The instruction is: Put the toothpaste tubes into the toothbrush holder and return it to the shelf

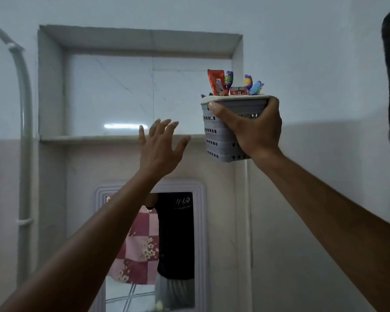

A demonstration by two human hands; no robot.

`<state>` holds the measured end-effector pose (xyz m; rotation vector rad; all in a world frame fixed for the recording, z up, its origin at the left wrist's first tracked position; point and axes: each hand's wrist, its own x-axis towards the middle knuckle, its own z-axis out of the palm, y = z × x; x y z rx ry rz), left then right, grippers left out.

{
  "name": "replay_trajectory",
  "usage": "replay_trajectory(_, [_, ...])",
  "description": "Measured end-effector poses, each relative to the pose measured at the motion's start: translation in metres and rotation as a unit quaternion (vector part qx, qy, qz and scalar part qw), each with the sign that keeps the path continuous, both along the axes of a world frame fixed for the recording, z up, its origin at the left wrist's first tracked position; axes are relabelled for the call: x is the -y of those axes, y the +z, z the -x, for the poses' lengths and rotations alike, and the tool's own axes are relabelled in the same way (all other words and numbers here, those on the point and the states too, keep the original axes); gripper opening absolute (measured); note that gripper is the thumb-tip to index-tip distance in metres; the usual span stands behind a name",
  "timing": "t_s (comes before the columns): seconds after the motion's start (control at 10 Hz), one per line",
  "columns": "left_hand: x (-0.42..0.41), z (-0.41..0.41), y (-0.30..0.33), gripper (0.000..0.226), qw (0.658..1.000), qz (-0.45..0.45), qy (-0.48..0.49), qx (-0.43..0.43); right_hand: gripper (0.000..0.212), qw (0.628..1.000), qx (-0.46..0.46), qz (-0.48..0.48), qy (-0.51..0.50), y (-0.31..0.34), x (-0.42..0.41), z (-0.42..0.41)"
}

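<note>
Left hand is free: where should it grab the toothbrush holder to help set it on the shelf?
Probably the toothbrush holder's bare left wall, from the left, palm in. The right hand already covers the right side and rim, and the toothpaste tubes crowd the open top. The left hand is open nearby.

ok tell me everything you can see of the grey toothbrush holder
The toothbrush holder is a grey plastic basket with ribbed sides, rows of small round holes and a paler rim. It is held upright in the air by the right hand, thumb across its front near the rim, level with the wall niche's shelf at the niche's right edge. A red toothpaste tube, a smaller red one and colourful toothbrushes stick out of its top.
</note>
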<state>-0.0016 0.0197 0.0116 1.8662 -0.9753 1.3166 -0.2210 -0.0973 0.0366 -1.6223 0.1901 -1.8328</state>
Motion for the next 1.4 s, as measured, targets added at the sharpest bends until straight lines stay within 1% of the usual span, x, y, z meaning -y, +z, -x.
replay_trajectory(0.1, [0.005,-0.02,0.0,0.07,0.999,-0.005,0.015,-0.027,0.107,1.0,-0.004,0.004,-0.015,0.019,0.005,-0.006])
replay_trajectory(0.3, [0.014,-0.036,-0.006,0.057,0.998,0.064,0.025,0.013,0.107,0.998,-0.007,0.025,-0.055,0.054,0.014,-0.029])
replay_trajectory(0.5, [0.016,-0.038,-0.008,0.057,0.997,0.073,0.026,0.024,0.11,0.996,-0.027,0.019,-0.08,0.072,0.028,-0.073])
replay_trajectory(0.6, [0.016,-0.039,-0.009,0.058,0.997,0.071,0.031,0.023,0.116,0.995,-0.059,0.003,-0.077,0.065,0.046,-0.099])
replay_trajectory(0.7, [0.017,-0.038,-0.01,0.058,0.996,0.074,0.035,0.027,0.126,0.988,-0.123,0.019,-0.096,0.048,0.059,-0.119])
replay_trajectory(0.8, [0.018,-0.038,-0.01,0.056,0.996,0.077,0.039,0.031,0.132,0.968,-0.194,0.046,-0.151,0.028,0.065,-0.129])
replay_trajectory(0.9, [0.019,-0.038,-0.01,0.055,0.995,0.083,0.039,0.034,0.125,0.953,-0.233,0.09,-0.172,0.015,0.072,-0.131])
replay_trajectory(1.0, [0.021,-0.038,-0.01,0.055,0.995,0.083,0.035,0.034,0.124,0.946,-0.249,0.107,-0.176,0.01,0.077,-0.13])
replay_trajectory(1.1, [0.021,-0.037,-0.01,0.053,0.995,0.083,0.031,0.034,0.124,0.939,-0.271,0.113,-0.18,0.011,0.076,-0.127])
replay_trajectory(1.2, [0.022,-0.038,-0.013,0.053,0.997,0.071,0.029,0.031,0.121,0.921,-0.323,0.122,-0.18,0.011,0.079,-0.124])
replay_trajectory(1.3, [0.016,-0.034,-0.011,0.058,0.998,0.056,0.014,0.019,0.117,0.914,-0.355,0.118,-0.158,0.013,0.073,-0.111])
replay_trajectory(1.4, [0.004,-0.035,-0.014,0.064,0.999,0.033,-0.005,0.016,0.105,0.928,-0.269,0.155,-0.207,-0.006,0.063,-0.103])
